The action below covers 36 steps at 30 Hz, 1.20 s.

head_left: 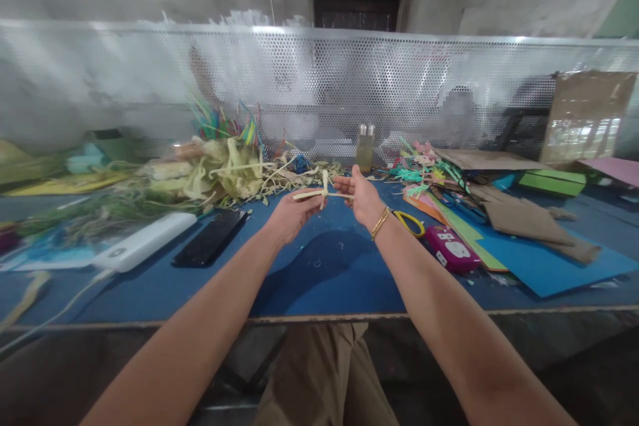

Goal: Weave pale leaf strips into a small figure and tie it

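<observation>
Above the blue table (324, 273), both hands hold a pale yellow leaf strip (322, 193) folded into a small cross. My left hand (292, 213) pinches its left end with the fingers closed. My right hand (362, 196), with a gold bracelet on the wrist, grips the right end between thumb and fingers. A short upright piece of the strip sticks up between the two hands.
A heap of dried leaves and coloured strips (219, 166) lies behind the hands. A white power bank (144, 239) and a black phone (212, 236) sit left. Yellow scissors (412, 221), a pink case (452, 249), coloured paper sheets (544, 266) and a small bottle (365, 148) lie right. A perforated metal screen (319, 80) backs the table.
</observation>
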Motion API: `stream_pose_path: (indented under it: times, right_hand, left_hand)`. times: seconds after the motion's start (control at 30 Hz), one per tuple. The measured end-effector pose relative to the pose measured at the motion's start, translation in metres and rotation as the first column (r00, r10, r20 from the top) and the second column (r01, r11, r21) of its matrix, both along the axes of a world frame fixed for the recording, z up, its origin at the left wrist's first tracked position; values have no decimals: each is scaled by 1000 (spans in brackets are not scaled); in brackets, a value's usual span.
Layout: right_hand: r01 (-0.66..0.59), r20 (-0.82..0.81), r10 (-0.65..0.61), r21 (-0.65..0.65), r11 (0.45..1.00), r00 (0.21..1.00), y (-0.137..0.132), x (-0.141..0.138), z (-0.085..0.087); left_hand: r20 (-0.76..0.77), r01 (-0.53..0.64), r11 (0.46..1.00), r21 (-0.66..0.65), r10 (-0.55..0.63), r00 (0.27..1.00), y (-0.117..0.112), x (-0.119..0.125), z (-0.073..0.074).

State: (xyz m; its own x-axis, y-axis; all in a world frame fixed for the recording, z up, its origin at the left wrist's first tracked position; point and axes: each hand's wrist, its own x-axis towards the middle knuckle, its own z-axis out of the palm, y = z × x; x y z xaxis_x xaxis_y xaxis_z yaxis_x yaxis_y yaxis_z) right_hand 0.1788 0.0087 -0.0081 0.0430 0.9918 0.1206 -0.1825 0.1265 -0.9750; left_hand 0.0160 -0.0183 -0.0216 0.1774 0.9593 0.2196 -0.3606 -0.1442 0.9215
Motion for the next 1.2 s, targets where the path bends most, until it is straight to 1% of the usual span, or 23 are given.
stream_pose_path:
  times: [0.1,0.23,0.3,0.4,0.5,0.6,0.67,0.73,0.77,0.83,0.9,0.97,1.03,1.1,1.2]
  right_hand:
    - [-31,-43,29,-49,998,999,-4,0,3]
    - [-127,-76,125,-17,992,989,-10,-7,3]
    - [-111,-81,113,30,993,990,-11,-12,0]
    - [-76,-63,82,96,993,995,-9,-16,-5]
    - [-77,-42,81,103,992,996,-9,-15,-6]
    - [-63,-1,63,136,989,998,-9,-12,-4]
    - [-49,56,39,191,980,998,-9,-11,-3]
    - [-42,141,6,256,966,990,-8,-10,-3]
    - [-43,188,-12,287,957,982,-7,-10,-4]
    - [-54,271,-42,335,941,962,-4,-9,-6]
    - [-50,314,-73,366,929,947,-2,-9,-7]
    - [-32,333,-105,381,924,937,-1,-8,-8]
    - [-12,349,-134,387,922,928,-2,-8,-8]
    - [-4,366,-150,387,922,919,-3,-8,-7]
    - [-9,378,-144,375,927,915,-5,-9,-6]
  left_hand:
    - [79,-55,998,-4,55,995,4,-2,-1]
    - [137,-73,997,-13,74,988,6,-3,-1]
    - [136,-62,998,-19,64,989,5,-2,0]
    - [88,-27,999,-30,30,996,3,-1,2]
    - [90,5,998,-60,1,996,1,-3,7]
    - [116,34,992,-124,-19,993,-1,-7,10]
    - [67,63,986,-154,-54,996,-1,-8,10]
    - [-29,64,987,-149,-69,997,0,-8,7]
    - [-91,39,991,-129,-51,995,1,-7,5]
    - [-221,-44,997,-61,29,975,2,-7,0]
    - [-294,-98,995,9,96,951,4,-6,-3]
    - [-272,-70,997,25,74,959,4,-6,-4]
    - [-184,9,1000,-18,-12,983,2,-5,-2]
    - [-106,71,995,-77,-79,991,0,-3,0]
    - [-87,90,990,-108,-100,991,-2,-1,1]
